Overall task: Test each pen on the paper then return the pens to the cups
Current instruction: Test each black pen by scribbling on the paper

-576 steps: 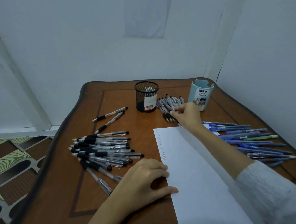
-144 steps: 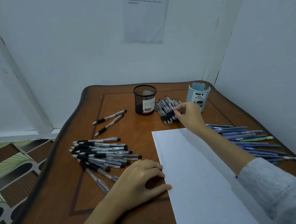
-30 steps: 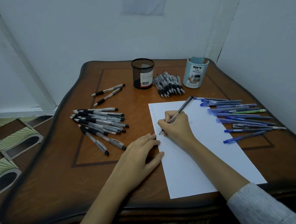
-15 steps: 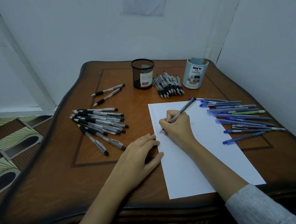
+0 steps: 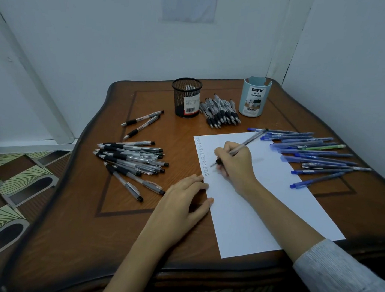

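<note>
Right hand (image 5: 236, 165) fingers (image 5: 223, 150) pinch a pen (image 5: 247, 141), tip seemingly on the paper (image 5: 262, 205); left hand (image 5: 184, 203) lies relaxed.

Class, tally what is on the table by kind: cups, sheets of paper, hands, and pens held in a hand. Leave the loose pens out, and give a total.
Cups: 2 (mesh cup, blue cup)
Paper: 1
Hands: 2 (left hand, right hand)
Held pen: 1, in the right hand
Total: 6
</note>
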`<move>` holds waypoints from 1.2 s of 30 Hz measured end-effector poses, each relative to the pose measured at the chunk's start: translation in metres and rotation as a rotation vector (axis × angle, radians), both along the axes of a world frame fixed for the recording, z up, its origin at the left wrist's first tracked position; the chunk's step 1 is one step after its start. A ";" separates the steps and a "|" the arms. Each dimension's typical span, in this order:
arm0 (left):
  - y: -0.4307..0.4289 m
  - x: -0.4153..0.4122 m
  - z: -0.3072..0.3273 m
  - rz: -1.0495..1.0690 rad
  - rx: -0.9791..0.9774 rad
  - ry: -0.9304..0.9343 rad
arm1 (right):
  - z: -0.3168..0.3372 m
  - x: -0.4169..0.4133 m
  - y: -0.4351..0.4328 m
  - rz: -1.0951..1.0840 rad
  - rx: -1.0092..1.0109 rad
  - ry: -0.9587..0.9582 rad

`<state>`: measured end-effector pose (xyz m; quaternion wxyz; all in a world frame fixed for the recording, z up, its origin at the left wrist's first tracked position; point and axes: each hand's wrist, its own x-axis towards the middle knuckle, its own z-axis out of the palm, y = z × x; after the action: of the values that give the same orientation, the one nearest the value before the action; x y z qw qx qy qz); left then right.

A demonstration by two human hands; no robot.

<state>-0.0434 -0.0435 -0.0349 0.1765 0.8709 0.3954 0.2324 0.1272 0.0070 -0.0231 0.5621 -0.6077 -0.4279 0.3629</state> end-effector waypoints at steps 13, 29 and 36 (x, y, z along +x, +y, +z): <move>0.001 0.000 0.000 0.013 -0.048 -0.021 | 0.009 0.004 -0.002 0.041 -0.034 0.131; 0.001 -0.003 0.001 0.017 -0.088 -0.047 | 0.015 0.008 0.004 0.107 -0.171 0.217; 0.007 -0.005 -0.004 0.004 -0.094 -0.089 | 0.035 0.049 0.043 -0.019 -0.033 -0.234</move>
<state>-0.0482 -0.0360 -0.0388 0.2342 0.8497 0.3995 0.2523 0.1762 0.0498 0.0117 0.5016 -0.6592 -0.4786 0.2913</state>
